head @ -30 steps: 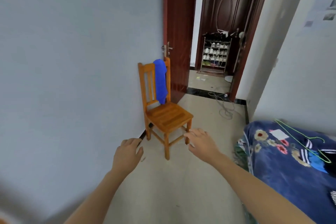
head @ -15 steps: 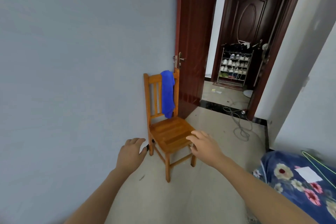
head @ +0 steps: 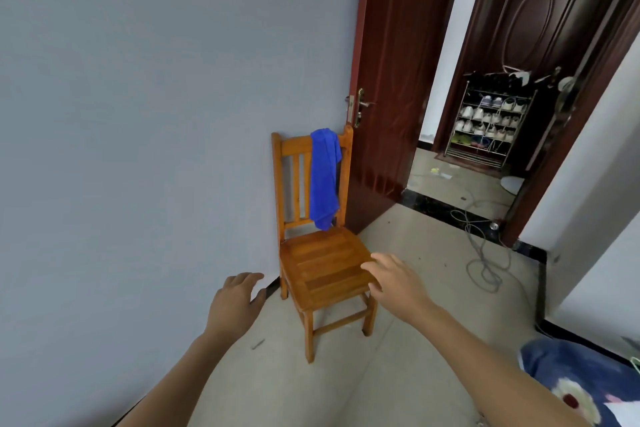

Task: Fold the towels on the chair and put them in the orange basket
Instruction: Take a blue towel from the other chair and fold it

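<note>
Blue towel [head: 323, 180] hangs over backrest of wooden chair [head: 325, 269], frame centre, beside grey wall. Left hand [head: 235, 303] lower centre, fingers relaxed, holding nothing. Right hand [head: 393, 281] over seat front edge, fingers loosely spread, holding nothing. Orange basket not visible.

blue towel [head: 323, 180] draped over chair [head: 325, 267] back | left hand [head: 232, 305], right hand [head: 394, 279] empty, fingers relaxed

One head-worn wide-angle view looks forward and down, near the wooden chair [head: 325, 270] (walls bow at the edges), toward the open doorway [head: 446, 135].
</note>
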A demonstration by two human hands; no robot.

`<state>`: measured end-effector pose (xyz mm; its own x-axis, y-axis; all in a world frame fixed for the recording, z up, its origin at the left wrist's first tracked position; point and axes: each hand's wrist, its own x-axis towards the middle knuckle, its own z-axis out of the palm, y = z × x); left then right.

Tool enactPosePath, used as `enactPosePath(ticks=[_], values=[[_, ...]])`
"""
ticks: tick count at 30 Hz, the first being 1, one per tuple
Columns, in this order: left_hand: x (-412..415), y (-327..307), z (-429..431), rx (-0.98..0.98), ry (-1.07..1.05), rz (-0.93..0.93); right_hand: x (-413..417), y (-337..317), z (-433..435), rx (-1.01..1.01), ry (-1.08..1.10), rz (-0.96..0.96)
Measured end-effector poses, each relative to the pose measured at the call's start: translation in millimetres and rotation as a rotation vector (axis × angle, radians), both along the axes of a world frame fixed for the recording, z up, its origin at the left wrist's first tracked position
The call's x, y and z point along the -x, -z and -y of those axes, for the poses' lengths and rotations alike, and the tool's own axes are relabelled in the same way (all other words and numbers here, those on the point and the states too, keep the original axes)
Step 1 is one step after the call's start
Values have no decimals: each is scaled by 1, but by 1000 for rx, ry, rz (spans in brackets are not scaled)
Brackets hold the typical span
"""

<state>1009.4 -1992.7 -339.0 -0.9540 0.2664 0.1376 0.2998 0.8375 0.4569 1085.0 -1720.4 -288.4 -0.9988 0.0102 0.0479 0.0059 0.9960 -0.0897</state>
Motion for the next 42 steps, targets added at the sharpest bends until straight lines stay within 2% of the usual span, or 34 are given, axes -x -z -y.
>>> enactPosePath(ticks=[10, 17, 25, 29, 34, 36, 42], values=[[151, 32, -77, -17, -104, 132, 144, 2, -93, -37, -11, 21], [228, 31, -186, -46, 43, 209, 198, 9, -182, -28, 116, 60], [268, 37, -299, -28, 168, 174, 243, 29, -290, 26, 162, 48], [298, 29, -363, -126, 21, 147, 286, 26, -364, 40, 127, -56], [322, 29, -430, -215, -141, 169, 337, 15, -434, -53, 10, -37], [330, 26, -452, -226, -189, 173, 359, 16, -456, -32, -53, -42], [356, 16, -480, -200, -330, 138, 429, 13, -470, 32, -240, 19]])
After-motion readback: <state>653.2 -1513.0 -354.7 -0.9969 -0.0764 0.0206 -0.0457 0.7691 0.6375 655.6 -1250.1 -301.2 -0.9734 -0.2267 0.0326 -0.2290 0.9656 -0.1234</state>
